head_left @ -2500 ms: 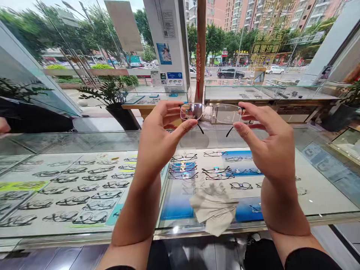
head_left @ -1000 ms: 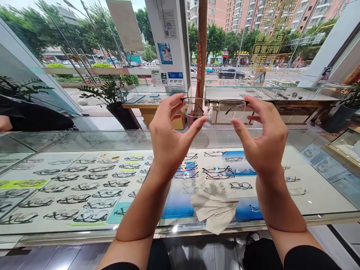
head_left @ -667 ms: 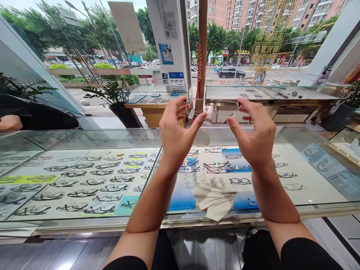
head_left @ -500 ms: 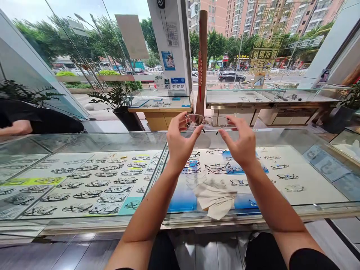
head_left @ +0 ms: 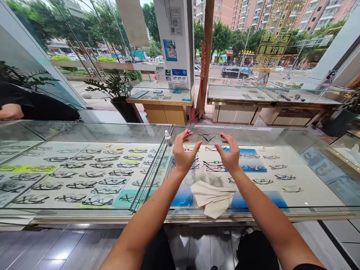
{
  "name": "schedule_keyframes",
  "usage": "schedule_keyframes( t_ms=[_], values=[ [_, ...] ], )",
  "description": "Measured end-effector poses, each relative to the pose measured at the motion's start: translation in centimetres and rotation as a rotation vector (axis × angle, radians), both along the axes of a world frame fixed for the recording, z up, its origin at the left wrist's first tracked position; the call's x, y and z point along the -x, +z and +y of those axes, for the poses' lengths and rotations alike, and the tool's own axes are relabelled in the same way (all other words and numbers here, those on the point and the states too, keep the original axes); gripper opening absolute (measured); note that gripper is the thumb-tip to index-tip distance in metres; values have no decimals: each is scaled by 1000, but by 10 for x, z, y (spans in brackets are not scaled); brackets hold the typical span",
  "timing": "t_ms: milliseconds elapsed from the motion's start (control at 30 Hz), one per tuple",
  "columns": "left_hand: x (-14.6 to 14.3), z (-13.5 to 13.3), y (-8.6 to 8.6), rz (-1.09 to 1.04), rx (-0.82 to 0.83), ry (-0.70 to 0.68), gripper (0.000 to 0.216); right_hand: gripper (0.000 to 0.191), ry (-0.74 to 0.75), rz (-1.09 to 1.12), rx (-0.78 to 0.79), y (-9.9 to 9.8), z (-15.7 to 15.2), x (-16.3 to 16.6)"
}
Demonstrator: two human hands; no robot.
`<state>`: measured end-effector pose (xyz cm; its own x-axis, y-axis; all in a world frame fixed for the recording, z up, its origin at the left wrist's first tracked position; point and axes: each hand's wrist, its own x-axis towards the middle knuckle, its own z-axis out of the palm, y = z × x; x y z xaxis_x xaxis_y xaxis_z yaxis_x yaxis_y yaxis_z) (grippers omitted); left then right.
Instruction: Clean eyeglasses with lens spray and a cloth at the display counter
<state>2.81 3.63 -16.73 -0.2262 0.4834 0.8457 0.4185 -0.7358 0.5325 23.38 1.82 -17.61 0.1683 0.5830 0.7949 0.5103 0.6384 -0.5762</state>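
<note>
A pair of thin-framed eyeglasses [head_left: 206, 135] is held up above the glass counter, gripped at both sides. My left hand [head_left: 184, 152] pinches its left end between thumb and fingers. At the other end, my right hand [head_left: 229, 152] has its fingers closed on the frame. Below, a crumpled beige cloth [head_left: 213, 197] lies on the countertop close to the front edge. Just left of my left hand stands a small white bottle [head_left: 168, 138].
The glass display counter [head_left: 180, 214] holds rows of eyeglasses [head_left: 108, 159] under its top. Across the floor stand more showcases [head_left: 236, 99] and a potted plant [head_left: 123, 99]. A person's dark sleeve [head_left: 42, 103] shows at the far left.
Both hands have lowered with the eyeglasses, and my right hand has come closer to my left. The view has tilted down, and the white bottle now shows beside my left hand.
</note>
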Motion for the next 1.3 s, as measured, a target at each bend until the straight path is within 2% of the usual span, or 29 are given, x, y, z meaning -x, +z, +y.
schedule_keyframes(
  t_ms=[267, 433, 567, 767, 1000, 1300],
  values=[
    [-7, -3, -5, -189, 53, -199, 69, 51, 83, 99, 100, -12, 2, 4],
    [-7, -3, -6, -215, 74, -238, 70, 52, 124, 136, 137, -13, 0, 4],
    [-4, 0, -8, -177, 88, -205, 70, 52, 200, 218, 197, -8, -2, 5],
    [-2, 0, -11, -91, 118, -81, 73, 42, 316, 493, 378, 0, 7, -3],
    [-5, -1, -16, -23, 133, -35, 72, 39, 456, 717, 495, -1, 17, -13],
    [-2, 6, -24, 9, 190, -49, 68, 40, 550, 755, 512, -5, 22, -17]
  ],
)
